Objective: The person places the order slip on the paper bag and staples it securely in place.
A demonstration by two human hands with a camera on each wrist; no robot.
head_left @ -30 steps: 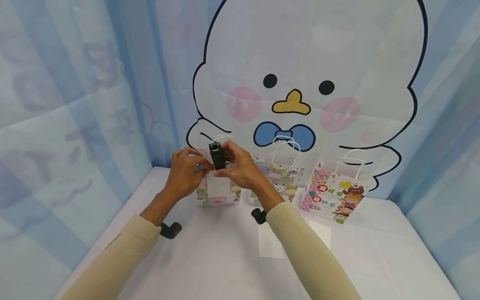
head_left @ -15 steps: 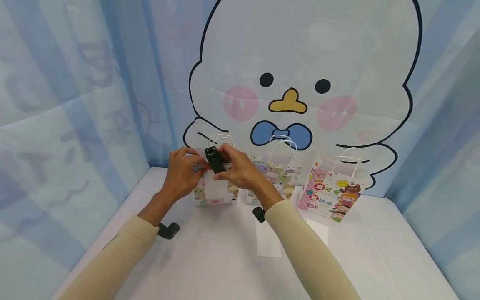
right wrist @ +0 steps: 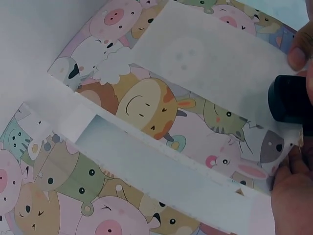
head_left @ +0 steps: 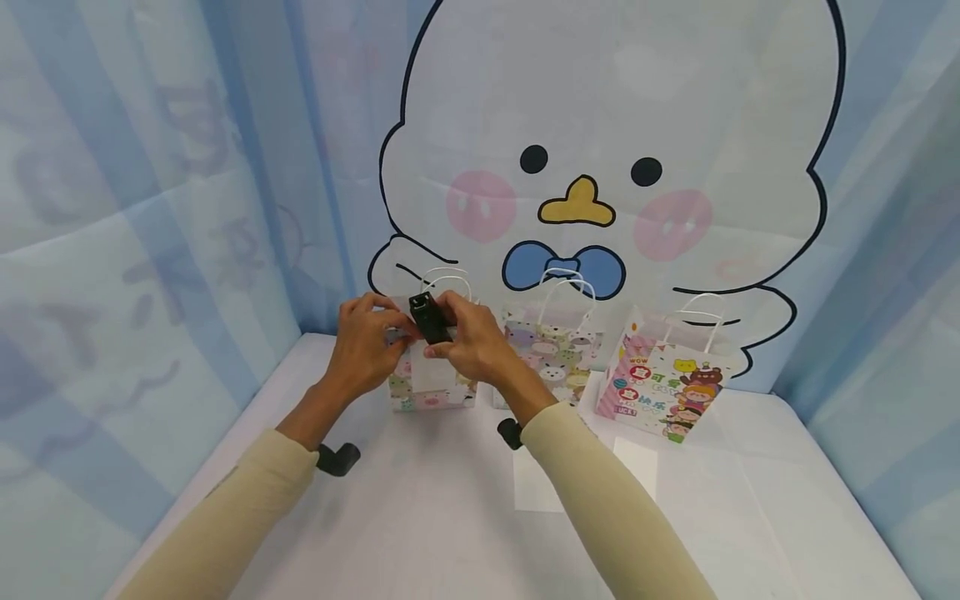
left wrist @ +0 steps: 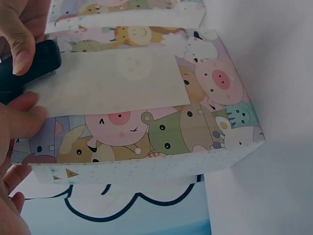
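My right hand [head_left: 476, 337] grips a black stapler [head_left: 430, 319] at the top edge of the left paper bag [head_left: 431, 402], which has cartoon animals on it. A blank white card [left wrist: 112, 83] lies flat against the bag's front, its upper end at the stapler's nose. My left hand [head_left: 363, 346] pinches the card and the bag's top edge between thumb and fingers, just left of the stapler. In the right wrist view, the stapler [right wrist: 291, 98] overlaps the card's end, and the bag's folded side shows below.
A second animal-print bag [head_left: 551, 358] stands to the right, and a pink and white bag [head_left: 667, 387] beyond it. Two white cards [head_left: 536, 483] lie on the white table [head_left: 420, 517] by my right forearm. A cartoon curtain [head_left: 585, 100] hangs behind.
The stapler has tipped so its top leans left, while staying at the bag's top edge. My right wrist has shifted slightly left. My left hand keeps its hold.
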